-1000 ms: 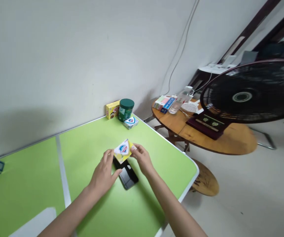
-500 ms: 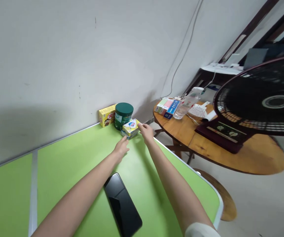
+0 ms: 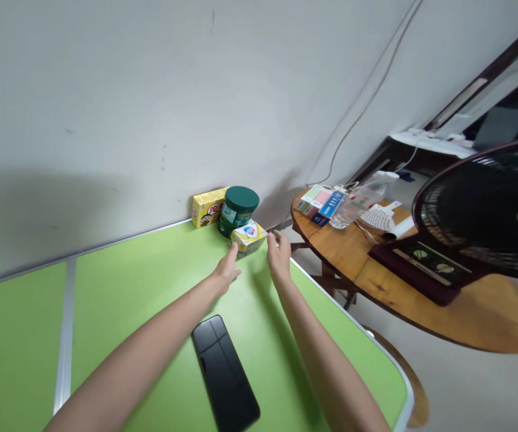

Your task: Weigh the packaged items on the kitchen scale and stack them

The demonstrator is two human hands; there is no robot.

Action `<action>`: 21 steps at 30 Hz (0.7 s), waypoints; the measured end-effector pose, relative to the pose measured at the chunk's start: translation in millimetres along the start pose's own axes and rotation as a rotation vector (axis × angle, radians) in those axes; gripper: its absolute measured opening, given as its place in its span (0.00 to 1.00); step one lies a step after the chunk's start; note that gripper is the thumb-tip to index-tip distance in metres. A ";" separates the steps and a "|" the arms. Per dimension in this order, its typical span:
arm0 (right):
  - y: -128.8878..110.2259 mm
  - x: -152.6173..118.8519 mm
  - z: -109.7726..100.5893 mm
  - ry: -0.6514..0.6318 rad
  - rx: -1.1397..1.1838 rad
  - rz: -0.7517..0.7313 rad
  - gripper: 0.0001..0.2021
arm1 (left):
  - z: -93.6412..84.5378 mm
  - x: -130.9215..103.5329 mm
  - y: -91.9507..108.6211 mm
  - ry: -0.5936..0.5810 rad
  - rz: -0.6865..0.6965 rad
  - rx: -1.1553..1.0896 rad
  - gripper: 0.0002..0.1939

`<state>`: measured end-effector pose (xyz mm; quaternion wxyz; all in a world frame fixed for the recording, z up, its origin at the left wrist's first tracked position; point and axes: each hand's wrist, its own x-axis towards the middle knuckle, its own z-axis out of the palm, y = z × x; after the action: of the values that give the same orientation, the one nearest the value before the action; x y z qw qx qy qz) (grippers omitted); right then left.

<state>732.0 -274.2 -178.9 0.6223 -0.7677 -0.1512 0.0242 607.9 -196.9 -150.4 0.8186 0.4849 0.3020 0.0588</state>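
In the head view, the person's left hand (image 3: 226, 271), its thumb and fingers parted, is at the near left corner of the yellow-and-white box (image 3: 249, 237), while the right hand (image 3: 279, 255), loosely curled, is just beside its right end. The box lies in front of the green tub (image 3: 239, 210), and the black phone (image 3: 226, 373) rests nearer on the green table (image 3: 160, 261).
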 end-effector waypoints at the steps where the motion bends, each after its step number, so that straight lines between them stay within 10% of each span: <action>1: -8.6 -15.7 -1.8 -0.012 0.019 -0.023 0.28 | -5.8 -10.5 3.3 -0.005 0.006 0.007 0.29; 5: -41.8 -98.3 -1.1 -0.275 0.122 -0.047 0.17 | -42.9 -69.5 10.6 -0.055 0.037 0.034 0.25; 11: -87.4 -226.2 21.7 -1.117 0.290 0.084 0.11 | -129.0 -212.4 -20.9 -0.016 0.090 0.100 0.17; 21: -150.8 -371.6 127.6 -1.801 0.113 0.158 0.18 | -295.0 -431.5 -71.1 0.673 0.226 -0.021 0.17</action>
<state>318.5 -223.5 -118.5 0.3018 -0.4349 -0.5263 0.6655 81.4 -178.2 -123.0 0.6664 0.4605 0.4986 0.3087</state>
